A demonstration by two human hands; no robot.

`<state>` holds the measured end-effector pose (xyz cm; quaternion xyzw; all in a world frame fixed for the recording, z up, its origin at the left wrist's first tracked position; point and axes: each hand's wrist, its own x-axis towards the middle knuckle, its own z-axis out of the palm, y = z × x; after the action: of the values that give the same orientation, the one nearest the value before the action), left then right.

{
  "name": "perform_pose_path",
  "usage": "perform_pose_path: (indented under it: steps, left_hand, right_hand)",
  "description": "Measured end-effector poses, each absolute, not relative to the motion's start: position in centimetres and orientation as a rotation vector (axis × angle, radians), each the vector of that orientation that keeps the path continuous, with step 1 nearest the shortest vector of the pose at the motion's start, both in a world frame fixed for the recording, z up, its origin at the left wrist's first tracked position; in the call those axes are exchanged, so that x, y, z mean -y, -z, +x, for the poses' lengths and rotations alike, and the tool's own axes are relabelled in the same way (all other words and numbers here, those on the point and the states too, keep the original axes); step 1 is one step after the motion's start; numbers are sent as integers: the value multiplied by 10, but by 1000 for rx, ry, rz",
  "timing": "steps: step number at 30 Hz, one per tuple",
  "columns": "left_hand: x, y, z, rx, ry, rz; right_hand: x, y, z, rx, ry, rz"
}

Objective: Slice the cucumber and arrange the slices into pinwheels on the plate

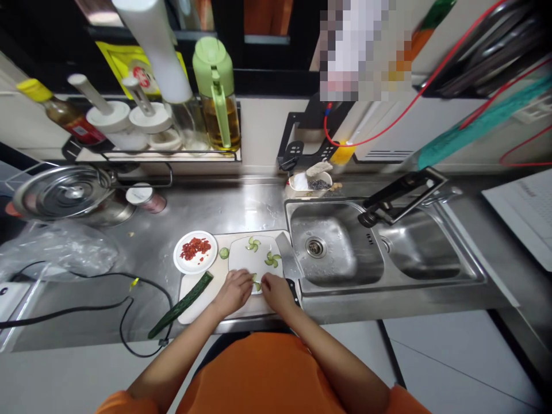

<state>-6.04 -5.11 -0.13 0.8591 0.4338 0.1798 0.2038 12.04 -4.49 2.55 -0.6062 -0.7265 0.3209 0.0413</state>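
Lower centre of the frame, the left hand [236, 291] and right hand [276, 292] work close together at the plate's [245, 261] near edge, a slice [257, 286] between them; I can't tell whether either grips it. Knife [290, 257] right, cucumber [183, 305] left, presumably out of their way.

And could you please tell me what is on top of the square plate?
Two pinwheels of cucumber slices lie on the square plate, with more slices near its closest edge, between the left hand and the right hand. Whatever the hands cover cannot be seen.
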Motion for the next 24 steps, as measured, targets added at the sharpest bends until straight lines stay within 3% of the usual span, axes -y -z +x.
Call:
perform_pose_path:
  steps: [5,24]
  left_hand:
    - [55,1,-60,-1189,-452,2425]
    - [62,1,-60,-1239,-415,2424]
  right_hand:
    - [60,-24,137,2551,-812,-1392]
    - [70,-31,139,2716,-764,-1416]
